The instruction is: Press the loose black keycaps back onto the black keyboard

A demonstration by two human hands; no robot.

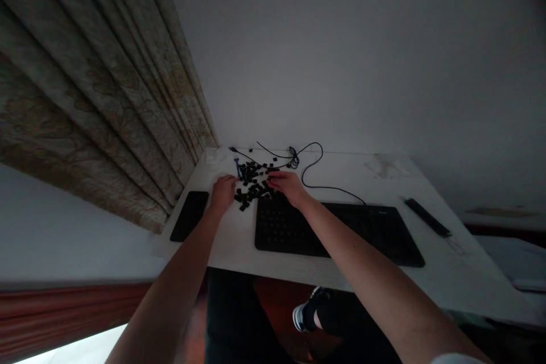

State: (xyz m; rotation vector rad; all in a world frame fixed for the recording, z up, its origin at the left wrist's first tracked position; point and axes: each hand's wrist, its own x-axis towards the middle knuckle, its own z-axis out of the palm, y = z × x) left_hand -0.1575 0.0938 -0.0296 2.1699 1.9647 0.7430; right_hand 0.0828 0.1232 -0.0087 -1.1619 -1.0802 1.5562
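Honestly the risky bit here is that loose pile of black keycaps sitting near the back edge of the white surface, right above the black keyboard. The left hand has its fingers curled at the pile's edge and the right hand has its fingers low over it, but I can't tell if either is holding a cap. One careless sweep could knock caps off the back or snag the thin black cable.
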